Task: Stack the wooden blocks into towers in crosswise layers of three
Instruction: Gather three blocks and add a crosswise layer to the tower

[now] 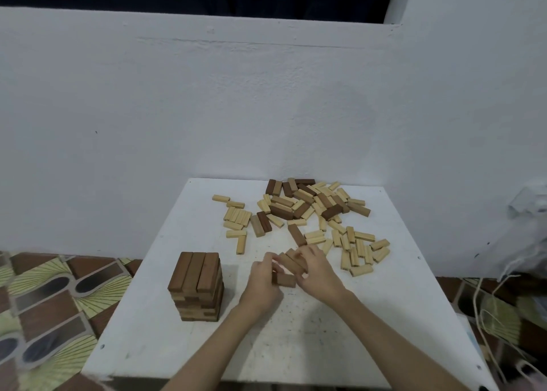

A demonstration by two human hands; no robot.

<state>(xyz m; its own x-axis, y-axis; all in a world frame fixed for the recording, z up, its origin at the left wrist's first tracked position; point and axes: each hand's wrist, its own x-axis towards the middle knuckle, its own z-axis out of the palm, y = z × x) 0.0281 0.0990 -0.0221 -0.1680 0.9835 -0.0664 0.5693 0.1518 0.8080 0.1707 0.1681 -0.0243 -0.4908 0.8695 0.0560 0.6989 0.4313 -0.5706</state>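
1. Nearest the camera, two bare forearms reach up over the white table, a flat square top with small specks and scuffs.
2. Left hand curls its fingers against the left end of a small clutch of brown blocks and holds them.
3. Right hand lies over the same clutch from the right, fingers bent round the upper blocks, so both hands grip the clutch between them.
4. Within the clutch, the lowest block lies flat on the table with its long axis running left to right; those above it slant from near right to far left.
5. Left of the hands and apart from them stands a finished tower, squared, in crosswise layers; its top three dark blocks point away from the camera.
6. Farther back, loose blocks lie scattered: pale ridged bars and smooth dark brown bars, pointing every way, heaped thickest by the far edge.
7. Behind the table rises a rough white wall.
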